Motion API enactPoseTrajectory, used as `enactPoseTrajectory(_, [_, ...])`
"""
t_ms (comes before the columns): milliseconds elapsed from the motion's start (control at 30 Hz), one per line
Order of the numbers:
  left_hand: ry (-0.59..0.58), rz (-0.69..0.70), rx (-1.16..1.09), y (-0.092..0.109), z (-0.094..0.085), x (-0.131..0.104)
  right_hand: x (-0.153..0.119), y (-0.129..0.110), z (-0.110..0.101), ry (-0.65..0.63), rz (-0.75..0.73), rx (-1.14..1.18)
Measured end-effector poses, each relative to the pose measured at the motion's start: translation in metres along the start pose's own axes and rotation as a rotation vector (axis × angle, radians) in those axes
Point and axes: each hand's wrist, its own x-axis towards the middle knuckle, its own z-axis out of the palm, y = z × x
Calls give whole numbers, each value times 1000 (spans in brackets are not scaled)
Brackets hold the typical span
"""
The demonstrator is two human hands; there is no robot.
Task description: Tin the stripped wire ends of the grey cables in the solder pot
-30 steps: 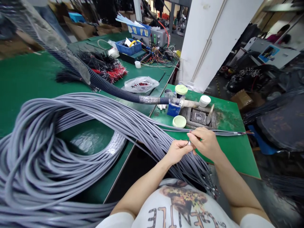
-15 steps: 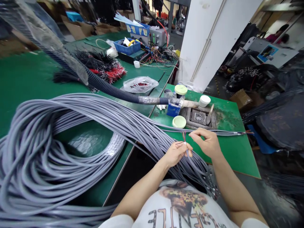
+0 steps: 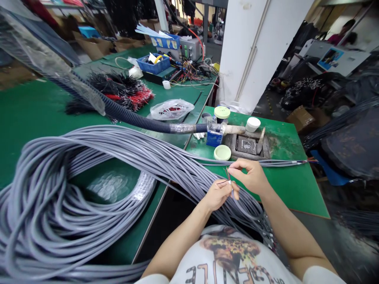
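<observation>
My left hand (image 3: 219,194) is closed on the end of a grey cable, where thin coloured wires (image 3: 227,173) fan out above a white band. Close beside it, the thumb and forefinger of my right hand (image 3: 250,175) are pinched at the tips of those wires. Under both hands runs a thick bundle of grey cables (image 3: 177,161), which loops into a large coil (image 3: 32,189) on the left. A few grey cables (image 3: 275,163) with bare coloured ends lie beyond my right hand.
A solder pot (image 3: 247,145) with a scraper stands ahead, beside a blue box (image 3: 214,138), a pale green lid (image 3: 222,152) and a white-lidded jar (image 3: 253,124). A ribbed hose (image 3: 142,120) crosses the green table. Further back are wires and blue bins (image 3: 155,64).
My right hand has moved left and closed in on the coloured wires, which now spread apart at their tips. The whole view has shifted slightly.
</observation>
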Motion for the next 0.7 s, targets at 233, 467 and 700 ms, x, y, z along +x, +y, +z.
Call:
enactPoseTrajectory(233, [44,9,131,4,2,-1,-3,13,13,108,66,193])
enactPoseTrajectory(467, [47,68,113,10,3,-1,21,23,-1,454,2,604])
enactPoseTrajectory(700, [18,90,-7,6,-1,0,10,18,-14,-58,80,261])
